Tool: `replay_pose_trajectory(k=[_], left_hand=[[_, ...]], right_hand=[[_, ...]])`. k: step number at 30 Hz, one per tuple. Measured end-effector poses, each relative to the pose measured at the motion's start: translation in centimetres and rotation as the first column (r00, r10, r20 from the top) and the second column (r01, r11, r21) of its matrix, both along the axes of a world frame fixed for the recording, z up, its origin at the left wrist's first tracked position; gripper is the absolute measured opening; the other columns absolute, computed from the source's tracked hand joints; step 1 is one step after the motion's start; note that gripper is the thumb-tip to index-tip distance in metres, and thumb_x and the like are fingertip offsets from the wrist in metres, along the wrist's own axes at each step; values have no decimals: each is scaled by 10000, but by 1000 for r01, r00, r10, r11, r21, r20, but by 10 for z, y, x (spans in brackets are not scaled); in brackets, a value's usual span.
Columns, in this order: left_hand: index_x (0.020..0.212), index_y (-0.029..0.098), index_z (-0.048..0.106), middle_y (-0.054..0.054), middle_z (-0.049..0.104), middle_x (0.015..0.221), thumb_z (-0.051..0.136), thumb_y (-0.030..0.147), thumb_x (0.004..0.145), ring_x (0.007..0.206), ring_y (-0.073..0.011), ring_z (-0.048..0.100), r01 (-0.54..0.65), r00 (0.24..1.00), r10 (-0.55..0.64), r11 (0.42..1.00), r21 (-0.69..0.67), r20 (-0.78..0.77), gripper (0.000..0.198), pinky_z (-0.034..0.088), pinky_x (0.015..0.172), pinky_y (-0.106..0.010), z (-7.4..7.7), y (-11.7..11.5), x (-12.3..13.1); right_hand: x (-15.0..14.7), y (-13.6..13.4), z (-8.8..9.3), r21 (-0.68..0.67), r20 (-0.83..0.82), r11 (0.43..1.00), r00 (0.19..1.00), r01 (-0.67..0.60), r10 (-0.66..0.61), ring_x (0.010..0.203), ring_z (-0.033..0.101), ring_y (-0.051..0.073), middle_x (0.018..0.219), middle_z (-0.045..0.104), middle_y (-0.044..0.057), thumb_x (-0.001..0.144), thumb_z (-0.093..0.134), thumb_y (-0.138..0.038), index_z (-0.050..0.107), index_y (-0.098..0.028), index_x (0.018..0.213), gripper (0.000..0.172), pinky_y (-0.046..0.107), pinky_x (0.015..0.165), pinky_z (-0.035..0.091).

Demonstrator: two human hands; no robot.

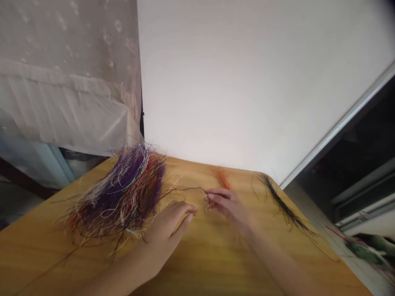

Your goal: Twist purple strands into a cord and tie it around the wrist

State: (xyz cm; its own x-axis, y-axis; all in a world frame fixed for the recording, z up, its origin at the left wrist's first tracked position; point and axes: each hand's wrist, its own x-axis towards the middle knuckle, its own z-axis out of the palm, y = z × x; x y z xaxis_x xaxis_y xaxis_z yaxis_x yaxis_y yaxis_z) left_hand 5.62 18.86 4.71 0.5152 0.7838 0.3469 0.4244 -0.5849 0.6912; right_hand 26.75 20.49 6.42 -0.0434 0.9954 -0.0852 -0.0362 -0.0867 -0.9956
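Observation:
My right hand (224,202) pinches a thin dark purple wire-like strand (189,188) between thumb and fingers. The strand stretches leftward, towards a big tangled pile of strands (123,197) in purple, white, red, brown and black. Beside the pile's right edge, my left hand (174,218) hovers low over the wooden table (197,263). Its fingers are curved, with a gap between thumb and forefinger, and nothing shows in them. Just behind my right hand lies a small orange bundle of strands (222,177), partly covered by it.
A long black bundle of strands (285,207) lies along the table's right side. A white wall (234,82) rises behind the table. Pale cloth (68,107) hangs at the left. Beyond the right edge, blurred green and red items (367,250) are on the floor.

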Motion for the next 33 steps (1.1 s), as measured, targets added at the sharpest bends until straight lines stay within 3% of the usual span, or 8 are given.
replay_pose_trajectory(k=[4, 9, 14, 18, 20, 23, 26, 33], left_hand=[[1041, 260, 581, -8, 643, 1077, 346, 367, 991, 1068, -178, 573, 61, 989, -25, 964, -259, 143, 264, 417, 954, -314, 0, -19, -1], [1097, 298, 572, 14, 626, 1146, 378, 396, 988, 1132, -172, 550, 134, 986, -85, 918, -372, 145, 243, 405, 987, -286, -10, -29, -2], [1097, 290, 569, 1, 635, 1145, 386, 362, 974, 1120, -192, 563, 40, 996, -7, 926, -374, 90, 232, 407, 995, -324, -30, -21, -7], [1060, 317, 563, 40, 640, 1098, 378, 334, 983, 1080, -162, 576, 50, 996, -21, 936, -349, 87, 201, 424, 955, -278, -35, -26, -7], [1085, 337, 550, 53, 632, 1108, 375, 326, 987, 1081, -147, 571, 75, 994, -44, 933, -352, 96, 200, 422, 951, -251, -35, -34, -5], [1130, 358, 539, 60, 615, 1156, 385, 330, 984, 1122, -143, 547, 105, 990, -57, 910, -401, 130, 214, 401, 976, -231, -32, -45, -3], [1119, 361, 550, 62, 612, 1148, 389, 357, 983, 1128, -145, 530, 125, 984, -43, 858, -499, 172, 210, 380, 987, -226, -28, -50, -1], [751, 226, 568, 44, 562, 701, 435, 412, 943, 697, -117, 542, 156, 967, 32, 706, -691, 251, 298, 404, 649, -180, -30, -43, 3]], right_hand=[[-13, -57, -7, -4, -158, 1000, 987, 19, -20, 659, 681, 134, 800, 731, 49, 739, 772, -367, 714, -159, 934, 290, 273, 654, 568], [-16, -68, -20, 74, -104, 970, 969, 231, -223, 623, 669, 162, 776, 732, 62, 738, 767, -364, 728, -156, 884, 258, 316, 621, 561], [10, -59, -20, 231, -42, 797, 824, 558, -565, 643, 625, 118, 825, 721, 18, 772, 749, -290, 715, -186, 926, 189, 287, 667, 536], [13, -65, -17, 258, -221, 650, 699, 715, -681, 632, 593, 92, 868, 710, 29, 772, 735, -253, 705, -179, 933, 180, 268, 667, 523], [7, -70, -17, 266, -253, 620, 674, 738, -694, 615, 586, 85, 865, 709, 30, 762, 741, -235, 695, -184, 940, 190, 247, 639, 517], [-8, -78, -22, 177, -169, 754, 774, 633, -610, 564, 576, 89, 823, 708, 30, 767, 745, -267, 684, -188, 926, 188, 223, 547, 503], [-24, -87, -33, -25, -134, 924, 914, 383, -382, 494, 565, 93, 744, 714, 27, 771, 748, -305, 678, -186, 886, 179, 216, 473, 496], [-38, -99, -44, -196, -365, 980, 926, 21, -93, 494, 602, 84, 696, 711, 1, 816, 718, -266, 670, -190, 841, 93, 185, 480, 519]])
